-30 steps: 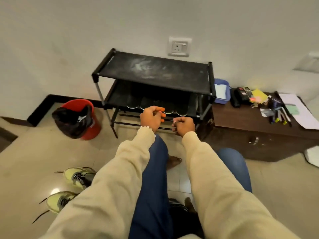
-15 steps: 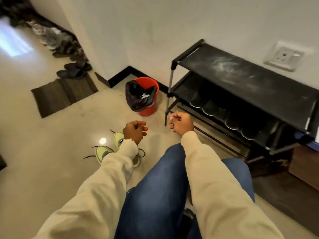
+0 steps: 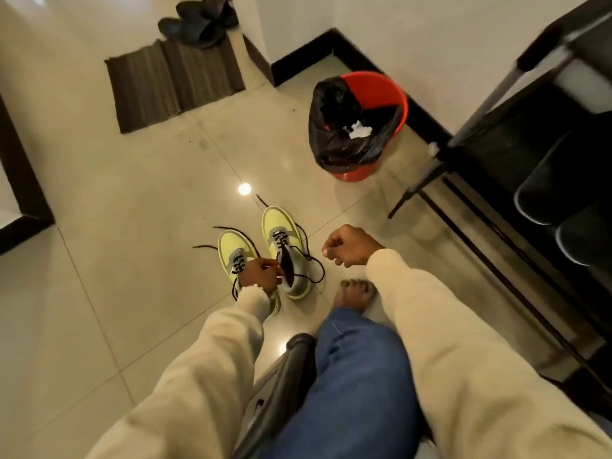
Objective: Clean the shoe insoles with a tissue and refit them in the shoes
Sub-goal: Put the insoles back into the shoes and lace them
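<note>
Two yellow-green sneakers with loose black laces stand side by side on the tiled floor: the left shoe (image 3: 236,250) and the right shoe (image 3: 284,240). My left hand (image 3: 260,276) is down over the heel of the left shoe, fingers curled at the edge of the right shoe's dark opening (image 3: 287,268), apparently pinching it. Whether an insole lies inside I cannot tell. My right hand (image 3: 344,246) hovers to the right of the shoes in a loose fist with nothing visible in it.
A red bin (image 3: 374,94) lined with a black bag holds crumpled white tissue (image 3: 359,130) behind the shoes. A black shoe rack (image 3: 530,134) stands at the right. A brown doormat (image 3: 172,81) and dark sandals (image 3: 198,21) lie far left. My bare foot (image 3: 354,294) rests near the shoes.
My view has swung left and down from the rack to the floor. My left hand dropped onto the sneakers; my right hand stays curled beside them.
</note>
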`<state>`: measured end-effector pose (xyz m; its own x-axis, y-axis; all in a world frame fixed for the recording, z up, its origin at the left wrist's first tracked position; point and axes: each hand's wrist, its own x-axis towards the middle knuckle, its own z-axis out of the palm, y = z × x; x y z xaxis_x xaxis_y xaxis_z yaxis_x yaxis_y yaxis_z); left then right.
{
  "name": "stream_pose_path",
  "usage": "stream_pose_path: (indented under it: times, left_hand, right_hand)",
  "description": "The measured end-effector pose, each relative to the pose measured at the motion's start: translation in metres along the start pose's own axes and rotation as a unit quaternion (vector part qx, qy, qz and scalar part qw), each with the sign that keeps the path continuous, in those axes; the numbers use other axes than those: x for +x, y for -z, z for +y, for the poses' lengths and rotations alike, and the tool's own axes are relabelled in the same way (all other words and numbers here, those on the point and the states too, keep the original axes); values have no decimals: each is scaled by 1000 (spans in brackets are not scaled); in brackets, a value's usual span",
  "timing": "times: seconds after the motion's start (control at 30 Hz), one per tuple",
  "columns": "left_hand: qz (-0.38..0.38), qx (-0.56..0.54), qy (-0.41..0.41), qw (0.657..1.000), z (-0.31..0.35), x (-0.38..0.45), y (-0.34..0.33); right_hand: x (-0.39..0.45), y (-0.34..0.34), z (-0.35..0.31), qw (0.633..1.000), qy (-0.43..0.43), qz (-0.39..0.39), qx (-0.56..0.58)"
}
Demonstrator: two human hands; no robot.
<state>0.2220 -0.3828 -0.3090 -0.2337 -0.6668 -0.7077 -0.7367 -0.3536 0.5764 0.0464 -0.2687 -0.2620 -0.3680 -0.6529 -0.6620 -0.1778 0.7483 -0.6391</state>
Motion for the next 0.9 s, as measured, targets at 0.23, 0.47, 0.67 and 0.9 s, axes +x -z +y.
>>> stream_pose_path:
  times: [0.23, 0.47, 0.67, 0.9]
  left_hand:
    - [30, 152, 52, 986, -51, 95, -30]
    - [-15, 208, 26, 978, -75, 139, -59]
    - [12, 259, 6, 966, -66, 130, -58]
    - [71, 260, -71, 960, -5, 48, -40]
  right_hand:
    - [103, -60, 64, 987, 12, -155, -39]
    - [150, -118, 84, 970, 53, -212, -109]
    - [145, -102, 73, 974, 41, -196, -109]
    - [73, -37, 22, 983, 82, -133, -99]
